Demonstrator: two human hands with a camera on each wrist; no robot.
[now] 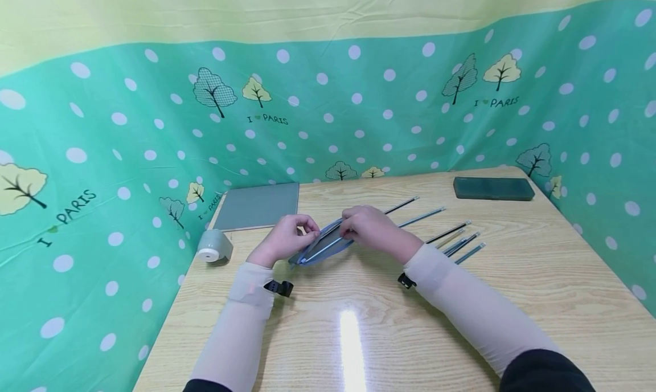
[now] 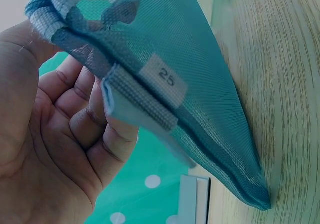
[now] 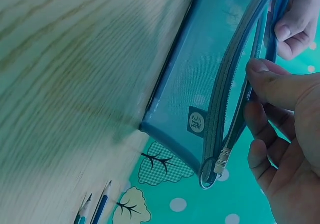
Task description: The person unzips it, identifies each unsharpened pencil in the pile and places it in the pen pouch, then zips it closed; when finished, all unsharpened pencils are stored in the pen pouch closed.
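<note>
A blue mesh zip pencil pouch (image 1: 328, 251) is held tilted over the table, its zip open. My left hand (image 1: 292, 236) pinches the edge of the opening toward the left end; a "25" tag (image 2: 165, 80) shows there in the left wrist view. Farther along the same edge, my right hand (image 1: 374, 231) grips with thumb and fingertips, right beside a pencil (image 3: 222, 160) lying along the opening. That pencil's eraser end is by the metal ring (image 3: 207, 179). Some of the right fingertips are hidden behind the pouch.
Several loose pencils (image 1: 468, 245) lie right of the right wrist, and two more, one blue (image 1: 422, 216), extend beyond the hand. A dark green case (image 1: 493, 188) is at the back right. A grey board (image 1: 258, 207) and a small grey device (image 1: 215, 245) are at the left.
</note>
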